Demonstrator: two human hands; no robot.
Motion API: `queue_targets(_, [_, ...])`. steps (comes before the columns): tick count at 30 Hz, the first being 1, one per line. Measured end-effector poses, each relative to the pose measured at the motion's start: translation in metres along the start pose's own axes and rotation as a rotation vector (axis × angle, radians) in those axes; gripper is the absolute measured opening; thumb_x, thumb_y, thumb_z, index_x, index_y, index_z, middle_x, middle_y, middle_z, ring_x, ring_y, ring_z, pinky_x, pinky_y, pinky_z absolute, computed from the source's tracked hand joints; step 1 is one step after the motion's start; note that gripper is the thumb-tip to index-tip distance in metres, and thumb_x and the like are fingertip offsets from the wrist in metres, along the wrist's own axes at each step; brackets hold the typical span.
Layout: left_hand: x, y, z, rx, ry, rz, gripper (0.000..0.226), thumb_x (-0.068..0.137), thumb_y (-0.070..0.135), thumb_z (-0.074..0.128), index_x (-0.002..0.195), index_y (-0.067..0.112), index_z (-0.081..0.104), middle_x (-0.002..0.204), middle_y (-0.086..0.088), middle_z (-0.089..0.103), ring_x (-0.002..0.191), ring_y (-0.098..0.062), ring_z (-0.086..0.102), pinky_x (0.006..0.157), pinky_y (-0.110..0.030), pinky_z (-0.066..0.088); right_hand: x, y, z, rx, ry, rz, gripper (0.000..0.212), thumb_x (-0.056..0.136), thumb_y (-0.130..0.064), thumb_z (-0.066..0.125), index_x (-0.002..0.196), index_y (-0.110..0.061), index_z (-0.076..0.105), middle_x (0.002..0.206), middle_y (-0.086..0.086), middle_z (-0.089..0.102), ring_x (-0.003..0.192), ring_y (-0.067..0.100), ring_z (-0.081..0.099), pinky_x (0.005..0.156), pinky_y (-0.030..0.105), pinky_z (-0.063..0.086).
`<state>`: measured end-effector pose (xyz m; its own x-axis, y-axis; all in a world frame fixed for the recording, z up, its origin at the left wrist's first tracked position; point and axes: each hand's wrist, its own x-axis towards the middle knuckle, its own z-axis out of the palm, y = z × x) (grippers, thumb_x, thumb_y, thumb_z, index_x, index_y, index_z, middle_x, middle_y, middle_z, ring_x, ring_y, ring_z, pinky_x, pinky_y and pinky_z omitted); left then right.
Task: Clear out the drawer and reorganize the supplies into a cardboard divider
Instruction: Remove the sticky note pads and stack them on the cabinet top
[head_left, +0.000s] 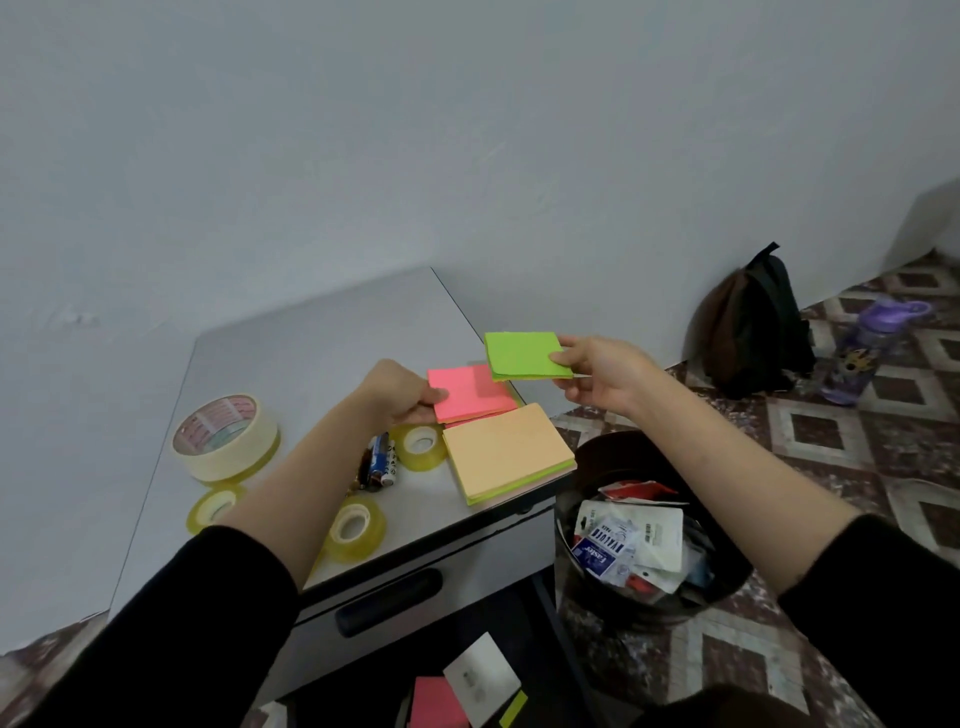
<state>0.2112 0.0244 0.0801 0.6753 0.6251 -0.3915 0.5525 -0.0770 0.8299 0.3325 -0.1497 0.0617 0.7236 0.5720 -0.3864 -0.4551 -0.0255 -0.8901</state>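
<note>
A pink pad (470, 392) is pinched at its left edge by the fingers (432, 397) of the left hand (397, 389), low at the bench (322, 343); whether it is resting there cannot be told. A green pad (522, 354) is gripped between thumb and fingers of the right hand (597, 371), raised at the bench's right edge. An orange pad stack (506, 452) is laid at the corner, beside tape rolls (226, 436) and batteries (379, 462). Below, the drawer (511, 610) is pulled open.
</note>
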Motion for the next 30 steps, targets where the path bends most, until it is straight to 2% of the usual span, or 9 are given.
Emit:
queue_targets(2, [0.001,0.003,0.003,0.096,0.034,0.029,0.013,0.079,-0.007,0.068,0.077,-0.008,0.055,0.072,-0.018,0.061,0.039,-0.014,0.061,0.038,-0.02,0.048,0.005,0.001,0.002,-0.072,0.028,-0.021,0.038,0.089,0.006,0.051,0.117,-0.02,0.054,0.078,0.006,0.056,0.056,0.016,0.046,0.043,0.02,0.031])
queue_targets(5, [0.001,0.006,0.004,0.295,0.112,0.078,0.026,0.067,0.006,0.082,0.079,-0.005,0.061,0.075,-0.019,0.066,0.06,-0.025,0.064,0.062,-0.031,0.056,0.01,0.0,0.008,-0.129,0.017,-0.046,0.046,0.086,0.01,0.053,0.124,-0.017,0.053,0.079,0.008,0.059,0.056,0.017,0.047,0.037,0.019,0.03])
queue_targets(9, [-0.001,0.015,0.004,0.344,0.086,-0.002,0.029,0.079,-0.001,0.07,0.058,0.002,0.05,0.036,-0.005,0.055,0.029,-0.01,0.052,0.036,-0.019,0.043,0.01,-0.004,0.018,-0.224,0.011,-0.088,0.041,0.086,0.011,0.053,0.12,-0.011,0.055,0.077,0.008,0.059,0.054,0.016,0.049,0.039,0.021,0.033])
queue_targets(15, [0.005,0.019,0.001,0.284,0.063,-0.025,0.026,0.093,-0.005,0.041,0.069,0.0,0.049,0.083,-0.026,0.067,0.062,-0.026,0.067,0.067,-0.029,0.056,0.013,-0.003,0.033,-0.367,-0.036,-0.08,0.036,0.085,0.012,0.055,0.119,-0.002,0.057,0.07,0.008,0.056,0.05,0.015,0.045,0.044,0.022,0.034])
queue_targets(17, [0.002,0.02,0.002,0.182,0.015,-0.054,0.028,0.097,-0.003,0.036,0.071,0.001,0.046,0.078,-0.026,0.064,0.061,-0.027,0.064,0.059,-0.029,0.055,0.015,0.001,0.037,-0.445,-0.039,-0.109,0.035,0.083,0.011,0.058,0.116,0.002,0.059,0.07,0.01,0.056,0.048,0.016,0.042,0.041,0.02,0.036])
queue_targets(19, [-0.007,0.022,0.001,0.109,-0.024,-0.062,0.026,0.098,-0.002,0.036,0.074,0.0,0.045,0.071,-0.019,0.055,0.058,-0.024,0.057,0.042,-0.026,0.05,0.018,0.005,0.041,-0.607,0.006,-0.164,0.034,0.08,0.005,0.066,0.113,0.001,0.063,0.081,0.014,0.061,0.054,0.018,0.048,0.049,0.024,0.044])
queue_targets(23, [-0.019,0.023,0.0,0.11,-0.059,-0.055,0.019,0.097,-0.002,0.04,0.08,-0.003,0.048,0.063,-0.016,0.059,0.053,-0.023,0.061,0.036,-0.02,0.047,0.023,0.012,0.044,-0.843,0.115,-0.248,0.044,0.075,-0.013,0.077,0.116,-0.005,0.063,0.117,0.012,0.062,0.104,0.026,0.059,0.086,0.031,0.048])
queue_targets(25, [-0.02,0.023,0.0,0.122,-0.059,-0.044,0.013,0.097,-0.003,0.041,0.089,-0.009,0.05,0.057,-0.015,0.062,0.037,-0.016,0.06,0.036,-0.017,0.047,0.023,0.014,0.046,-0.845,0.128,-0.274,0.044,0.076,-0.014,0.078,0.115,-0.002,0.063,0.117,0.014,0.062,0.108,0.028,0.058,0.086,0.031,0.047])
queue_targets(30, [-0.024,0.023,0.003,0.101,-0.064,-0.014,0.014,0.096,-0.004,0.041,0.106,-0.01,0.049,0.073,-0.019,0.057,0.037,-0.016,0.059,0.034,-0.017,0.044,0.025,0.017,0.051,-0.897,0.198,-0.338,0.039,0.075,-0.016,0.078,0.111,-0.004,0.067,0.113,0.013,0.066,0.106,0.027,0.06,0.092,0.032,0.048])
